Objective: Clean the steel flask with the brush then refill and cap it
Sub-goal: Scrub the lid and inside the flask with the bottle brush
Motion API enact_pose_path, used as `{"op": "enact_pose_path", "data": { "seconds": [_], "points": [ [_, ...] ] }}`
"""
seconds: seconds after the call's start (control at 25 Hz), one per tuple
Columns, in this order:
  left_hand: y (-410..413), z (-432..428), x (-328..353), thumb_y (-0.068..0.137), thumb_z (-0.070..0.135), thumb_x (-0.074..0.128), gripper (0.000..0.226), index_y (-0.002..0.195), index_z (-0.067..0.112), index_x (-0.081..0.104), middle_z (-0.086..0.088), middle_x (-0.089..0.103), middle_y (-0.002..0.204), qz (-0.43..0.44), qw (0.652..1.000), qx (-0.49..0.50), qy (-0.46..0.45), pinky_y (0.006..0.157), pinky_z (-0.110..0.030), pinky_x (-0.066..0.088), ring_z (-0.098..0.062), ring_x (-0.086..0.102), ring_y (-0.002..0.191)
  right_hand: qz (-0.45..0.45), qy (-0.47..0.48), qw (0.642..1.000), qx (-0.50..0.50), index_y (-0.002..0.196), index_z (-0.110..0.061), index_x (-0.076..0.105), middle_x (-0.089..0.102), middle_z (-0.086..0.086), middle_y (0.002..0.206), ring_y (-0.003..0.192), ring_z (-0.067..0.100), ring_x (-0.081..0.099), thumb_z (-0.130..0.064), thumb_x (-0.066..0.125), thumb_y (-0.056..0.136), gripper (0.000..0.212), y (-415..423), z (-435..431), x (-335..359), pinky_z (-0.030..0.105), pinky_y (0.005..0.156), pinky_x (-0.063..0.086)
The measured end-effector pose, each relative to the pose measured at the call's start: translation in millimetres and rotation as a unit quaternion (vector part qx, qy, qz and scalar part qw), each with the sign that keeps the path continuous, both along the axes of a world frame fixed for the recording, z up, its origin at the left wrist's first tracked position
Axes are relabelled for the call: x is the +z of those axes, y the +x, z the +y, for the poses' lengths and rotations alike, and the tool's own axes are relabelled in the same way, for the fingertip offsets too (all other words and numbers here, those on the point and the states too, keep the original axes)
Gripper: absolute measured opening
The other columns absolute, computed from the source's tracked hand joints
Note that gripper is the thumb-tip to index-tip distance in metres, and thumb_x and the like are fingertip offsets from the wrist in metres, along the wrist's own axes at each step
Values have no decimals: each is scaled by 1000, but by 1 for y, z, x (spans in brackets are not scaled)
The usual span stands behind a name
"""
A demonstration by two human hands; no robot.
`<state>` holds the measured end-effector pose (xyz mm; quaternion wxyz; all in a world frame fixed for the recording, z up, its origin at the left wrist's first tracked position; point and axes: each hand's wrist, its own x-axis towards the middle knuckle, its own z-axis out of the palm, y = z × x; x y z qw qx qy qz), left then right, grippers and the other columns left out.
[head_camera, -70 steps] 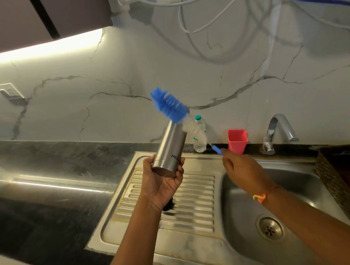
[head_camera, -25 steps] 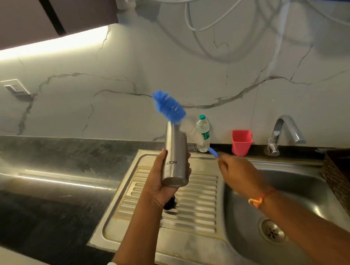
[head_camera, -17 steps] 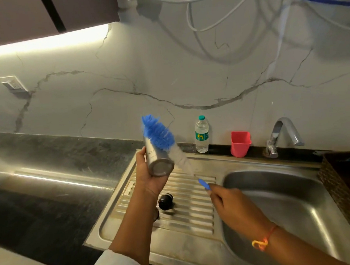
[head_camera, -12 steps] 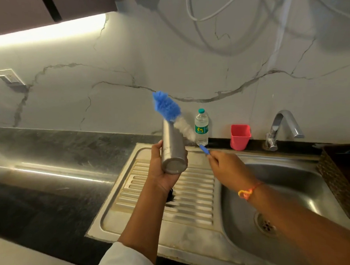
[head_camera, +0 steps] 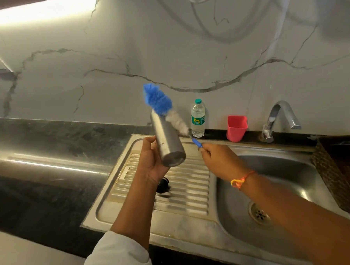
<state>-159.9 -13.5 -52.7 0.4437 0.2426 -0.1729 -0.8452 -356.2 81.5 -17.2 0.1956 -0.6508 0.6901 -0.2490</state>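
Filling the top half of the frame is a white marble wall (head_camera: 166,51) with grey veins. Below it, a dark stone counter (head_camera: 39,159) holds a steel sink (head_camera: 195,218) with a ribbed draining board on the left and a basin with a drain on the right. A woven basket (head_camera: 338,174) sits at the far right edge. Along the back ledge stand a chrome tap (head_camera: 279,118), a pink cup (head_camera: 236,128) and a small plastic water bottle (head_camera: 198,119) with a green cap, well apart from each other.

2 bare arms reach in from below. The left hand (head_camera: 151,162) is curled around the lower part of the steel flask (head_camera: 167,142), gripping it above the draining board with its base tilted toward the camera. The right hand (head_camera: 218,160), wearing an orange thread at the wrist, pinches the blue handle tip of the brush (head_camera: 158,100). The blue and white bristle head lies against the flask's far end; whether any of it is inside cannot be told. A small black cap (head_camera: 162,185) rests on the draining board, partly hidden by the left wrist.
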Motion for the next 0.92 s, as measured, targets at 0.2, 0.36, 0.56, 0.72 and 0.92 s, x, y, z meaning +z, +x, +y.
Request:
{"op": "enact_pose_path", "data": {
  "seconds": [0.2,0.36,0.56,0.72,0.92],
  "points": [
    [0,-9,5,83,37,68,65,141,10,55,-15,64,119,37,997,36,49,98,-40,48,-28,65,100,-8,21,1000,20,89,-17,62,55,-5,66,62,18,54,-33,42,104,30,9,17,-1,31,50,33],
    [12,-23,12,92,45,63,56,136,10,57,-15,68,121,49,986,131,89,103,-37,50,-26,67,109,-42,29,998,38,94,-18,66,59,0,61,55,11,55,-35,45,103,28,5,56,-7,31,52,36],
    [29,-40,16,91,29,58,44,127,5,58,-15,67,126,53,956,253,142,85,-46,61,-33,70,103,-69,-18,997,21,99,-23,68,61,3,60,54,13,57,-34,46,103,25,-10,65,9,31,53,41],
    [29,-43,17,101,53,55,57,138,11,43,-27,66,126,84,939,293,158,95,-60,56,-45,69,109,-35,35,998,48,94,-27,62,59,0,59,53,15,57,-39,43,103,25,12,80,-5,33,50,40],
    [-13,-24,27,104,56,45,56,133,8,54,-23,68,125,65,956,238,159,74,-52,62,-37,70,106,-44,-20,999,21,92,-30,56,51,-5,57,49,12,48,-36,42,104,19,34,36,-7,27,47,31]
  ]
}}
